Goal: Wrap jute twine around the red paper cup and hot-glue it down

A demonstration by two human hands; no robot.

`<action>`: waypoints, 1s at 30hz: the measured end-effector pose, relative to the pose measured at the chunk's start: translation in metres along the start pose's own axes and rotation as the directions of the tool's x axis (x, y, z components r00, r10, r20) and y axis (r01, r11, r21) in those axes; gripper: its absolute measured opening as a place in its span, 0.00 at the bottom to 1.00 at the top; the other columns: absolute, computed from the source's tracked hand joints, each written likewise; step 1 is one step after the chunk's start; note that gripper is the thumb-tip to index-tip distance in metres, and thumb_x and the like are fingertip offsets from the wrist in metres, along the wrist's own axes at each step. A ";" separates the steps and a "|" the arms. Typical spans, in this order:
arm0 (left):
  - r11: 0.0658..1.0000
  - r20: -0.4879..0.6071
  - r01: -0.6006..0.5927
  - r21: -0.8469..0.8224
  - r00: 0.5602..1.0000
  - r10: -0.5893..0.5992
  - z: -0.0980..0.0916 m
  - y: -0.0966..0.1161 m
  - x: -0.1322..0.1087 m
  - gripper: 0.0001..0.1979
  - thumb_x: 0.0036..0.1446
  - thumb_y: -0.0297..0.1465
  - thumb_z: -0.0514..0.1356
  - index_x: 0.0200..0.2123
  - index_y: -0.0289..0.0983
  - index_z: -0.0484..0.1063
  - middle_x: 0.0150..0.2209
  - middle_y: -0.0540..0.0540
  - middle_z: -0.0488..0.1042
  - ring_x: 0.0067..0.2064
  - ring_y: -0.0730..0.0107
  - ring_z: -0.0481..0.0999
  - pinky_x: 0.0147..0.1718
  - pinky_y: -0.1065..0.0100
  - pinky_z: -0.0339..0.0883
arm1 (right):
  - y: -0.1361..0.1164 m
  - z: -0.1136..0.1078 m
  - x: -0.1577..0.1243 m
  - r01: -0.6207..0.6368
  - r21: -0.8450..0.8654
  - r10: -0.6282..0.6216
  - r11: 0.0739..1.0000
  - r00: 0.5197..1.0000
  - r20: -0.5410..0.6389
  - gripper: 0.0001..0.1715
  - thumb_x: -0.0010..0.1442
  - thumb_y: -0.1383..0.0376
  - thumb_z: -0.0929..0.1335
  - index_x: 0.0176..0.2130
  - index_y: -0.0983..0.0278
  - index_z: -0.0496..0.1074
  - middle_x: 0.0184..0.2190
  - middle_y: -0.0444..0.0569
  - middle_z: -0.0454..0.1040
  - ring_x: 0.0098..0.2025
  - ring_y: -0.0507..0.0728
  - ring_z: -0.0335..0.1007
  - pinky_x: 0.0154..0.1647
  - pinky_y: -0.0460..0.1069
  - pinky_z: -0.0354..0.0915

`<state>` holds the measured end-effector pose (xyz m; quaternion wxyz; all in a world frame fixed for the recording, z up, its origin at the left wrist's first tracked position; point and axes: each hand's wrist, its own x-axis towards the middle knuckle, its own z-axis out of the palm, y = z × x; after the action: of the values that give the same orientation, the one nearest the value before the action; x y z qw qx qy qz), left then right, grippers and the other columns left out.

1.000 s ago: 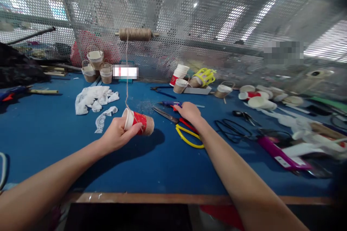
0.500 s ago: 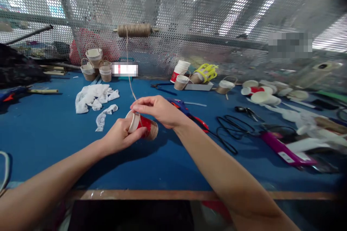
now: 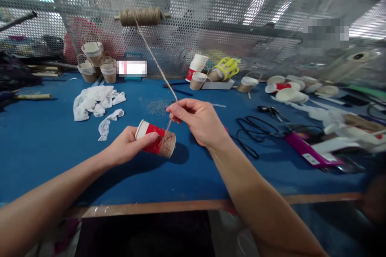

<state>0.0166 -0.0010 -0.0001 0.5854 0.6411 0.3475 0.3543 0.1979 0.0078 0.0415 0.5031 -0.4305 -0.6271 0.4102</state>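
Observation:
A red and white paper cup [image 3: 150, 131] lies tilted in my left hand [image 3: 132, 144], its rim to the left and my thumb pressed along its side. Brown twine is wound round the cup's base end. Between the thumb and fingers of my right hand [image 3: 193, 118] runs the twine [image 3: 157, 64], stretched from the cup up to a twine spool [image 3: 140, 17] mounted on the perforated metal screen. Both hands are held above the blue tabletop. My right hand hides part of the tool lying behind it.
White lace pieces [image 3: 95, 100] lie at the left. Several twine-covered cups [image 3: 107, 70] stand behind them. Stacked paper cups [image 3: 197, 66] and a yellow mesh piece [image 3: 226, 68] are at the back. Right: black cable [image 3: 256, 126], purple power strip [image 3: 310, 150], loose cups [image 3: 291, 95].
My right hand has moved from the cup's rim to the right, drawing the twine into a slanting line. The cup's mouth has turned left, showing more wound twine. The view has shifted slightly.

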 end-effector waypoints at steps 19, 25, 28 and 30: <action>0.947 0.069 -0.258 0.191 0.966 0.249 0.002 0.006 -0.010 0.13 0.54 0.29 0.55 0.18 0.34 0.63 0.16 0.55 0.56 0.18 0.80 0.50 0.15 0.77 0.52 | 0.010 0.001 -0.002 -0.064 -0.030 0.064 0.998 0.998 0.022 0.14 0.48 0.55 0.70 0.26 0.65 0.72 0.21 0.43 0.71 0.24 0.48 0.63 0.30 0.46 0.62; 0.909 0.092 -0.338 0.243 0.941 0.325 0.001 0.009 -0.011 0.13 0.54 0.27 0.54 0.18 0.35 0.61 0.16 0.55 0.54 0.18 0.81 0.50 0.13 0.77 0.48 | 0.011 0.003 -0.003 -0.116 -0.043 0.118 0.992 0.991 0.059 0.14 0.49 0.56 0.70 0.26 0.66 0.72 0.22 0.43 0.71 0.25 0.48 0.64 0.31 0.46 0.62; 0.888 0.102 -0.376 0.265 0.927 0.362 0.000 0.009 -0.012 0.15 0.54 0.26 0.54 0.17 0.35 0.59 0.16 0.56 0.52 0.17 0.82 0.49 0.13 0.78 0.47 | 0.011 0.003 -0.004 -0.129 -0.051 0.133 0.990 0.988 0.079 0.13 0.49 0.57 0.70 0.26 0.66 0.72 0.22 0.43 0.71 0.25 0.48 0.65 0.31 0.46 0.62; 0.875 0.102 -0.391 0.285 0.920 0.378 0.000 0.008 -0.013 0.14 0.54 0.25 0.54 0.17 0.35 0.60 0.16 0.56 0.52 0.17 0.82 0.49 0.12 0.78 0.47 | 0.011 0.004 -0.004 -0.134 -0.057 0.139 0.989 0.986 0.091 0.13 0.49 0.57 0.70 0.26 0.66 0.72 0.22 0.43 0.70 0.26 0.48 0.64 0.31 0.46 0.62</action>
<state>0.0101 -0.0124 0.0076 0.4069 0.7859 0.2503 0.3927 0.1962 0.0069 0.0294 0.4325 -0.4649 -0.6295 0.4478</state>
